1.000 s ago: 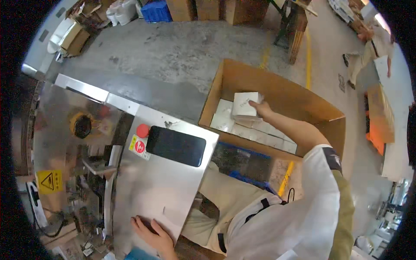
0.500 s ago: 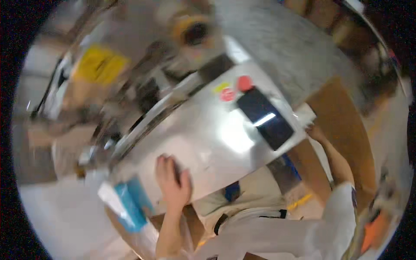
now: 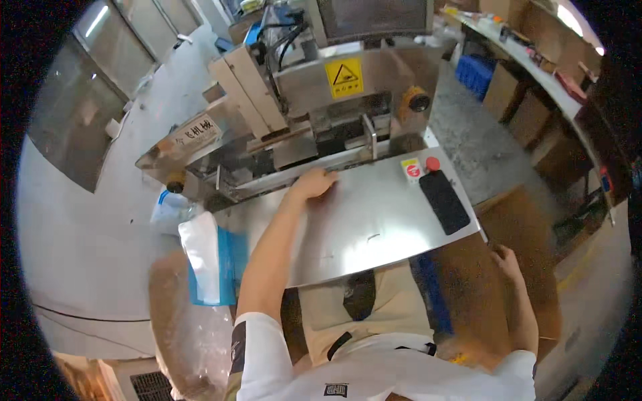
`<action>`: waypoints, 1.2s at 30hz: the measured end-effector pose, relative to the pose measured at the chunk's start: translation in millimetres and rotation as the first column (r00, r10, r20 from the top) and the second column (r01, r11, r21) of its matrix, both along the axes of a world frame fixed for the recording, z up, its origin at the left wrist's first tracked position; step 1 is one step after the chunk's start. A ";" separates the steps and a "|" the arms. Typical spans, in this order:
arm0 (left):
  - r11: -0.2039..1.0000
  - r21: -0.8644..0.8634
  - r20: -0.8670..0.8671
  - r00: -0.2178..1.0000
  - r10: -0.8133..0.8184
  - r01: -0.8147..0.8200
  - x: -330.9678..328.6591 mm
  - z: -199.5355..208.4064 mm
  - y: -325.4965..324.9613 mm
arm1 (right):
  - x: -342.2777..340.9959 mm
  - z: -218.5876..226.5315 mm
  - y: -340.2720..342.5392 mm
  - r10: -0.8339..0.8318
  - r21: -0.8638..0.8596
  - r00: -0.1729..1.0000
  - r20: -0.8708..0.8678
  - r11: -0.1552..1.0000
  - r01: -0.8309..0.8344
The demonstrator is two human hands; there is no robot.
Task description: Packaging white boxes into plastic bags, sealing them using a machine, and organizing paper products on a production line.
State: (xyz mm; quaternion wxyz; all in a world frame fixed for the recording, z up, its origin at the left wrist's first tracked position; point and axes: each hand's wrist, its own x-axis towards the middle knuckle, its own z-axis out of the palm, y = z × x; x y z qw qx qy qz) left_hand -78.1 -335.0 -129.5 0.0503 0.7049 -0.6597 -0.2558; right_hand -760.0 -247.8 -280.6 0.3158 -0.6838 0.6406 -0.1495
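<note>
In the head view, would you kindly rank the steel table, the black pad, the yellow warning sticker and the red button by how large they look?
1. Steel table, by far the largest.
2. Black pad.
3. Yellow warning sticker; it sits farther from the camera, so this rank against the pad is unsure.
4. Red button, smallest.

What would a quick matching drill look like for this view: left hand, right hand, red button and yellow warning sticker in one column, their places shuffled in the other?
Things:
1. left hand
2. right hand
3. red button
4. yellow warning sticker

Places:
A. high on the machine's upright front panel
B. on the steel table, just above the black pad
C. at the table's far edge, by the machine's feed slot
D. off the table's right corner, over the brown cardboard box

Pairs: 1-C, 2-D, 3-B, 4-A
</note>
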 end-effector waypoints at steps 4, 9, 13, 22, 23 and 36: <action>0.986 -0.167 0.054 0.998 0.030 -0.020 15.5 -13.3 3.2 | 26.5 58.2 20.1 -0.081 0.124 0.997 0.016 0.989 0.078; 0.840 -0.352 -0.690 0.721 0.065 -0.413 44.5 41.2 99.6 | 42.4 87.4 39.2 -0.093 -0.053 0.995 0.019 0.994 0.094; 0.702 -0.294 -0.950 0.283 -0.136 -0.649 103.2 128.7 282.3 | 102.6 152.1 54.6 -0.182 0.047 0.962 0.202 0.983 0.176; 0.418 -0.726 0.080 0.537 0.840 -0.545 296.7 4.3 558.4 | 154.4 159.6 4.7 0.044 -0.218 0.917 0.397 0.975 0.048; 0.310 -0.679 -0.132 0.526 0.840 -0.665 295.8 6.2 539.4 | 166.7 172.5 1.8 0.080 -0.298 0.937 0.339 0.954 0.026; 0.347 -0.687 -0.058 0.524 0.850 -0.638 210.9 48.9 350.8 | 271.6 228.4 49.9 0.323 -0.243 0.808 0.494 0.943 -0.228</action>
